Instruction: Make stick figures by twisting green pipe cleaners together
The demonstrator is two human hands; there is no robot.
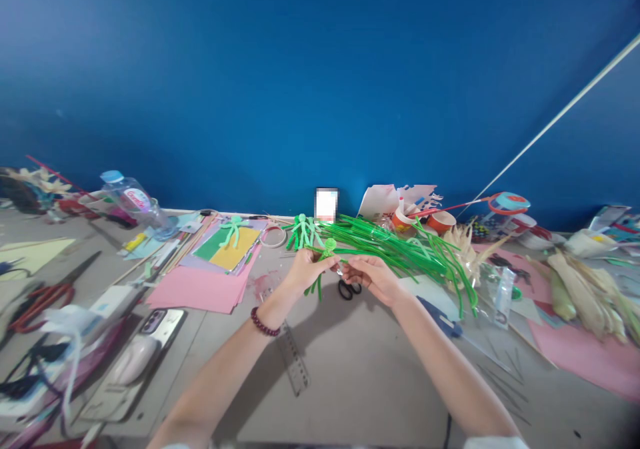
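Observation:
A small light-green pipe-cleaner figure (pixel 329 247) is pinched in my left hand (pixel 307 269), its round head above the fingers and darker green legs hanging below. Close by on the right, my right hand (pixel 367 275) has its fingers pressed together at the figure's side, on a thin piece too small to make out. Behind my left hand stand other green figures (pixel 303 230). Long green pipe cleaners (pixel 390 242) lie in a bundle behind my right hand. Black-handled scissors (pixel 349 289) rest on the table just under the hands.
A clear ruler (pixel 295 359) lies below my left wrist. Pink paper (pixel 200 289), a phone (pixel 135 362) and a bottle (pixel 133 199) are at the left. Paper cups (pixel 440 221), a blue glue gun (pixel 440 319) and corn husks (pixel 585 295) are at the right.

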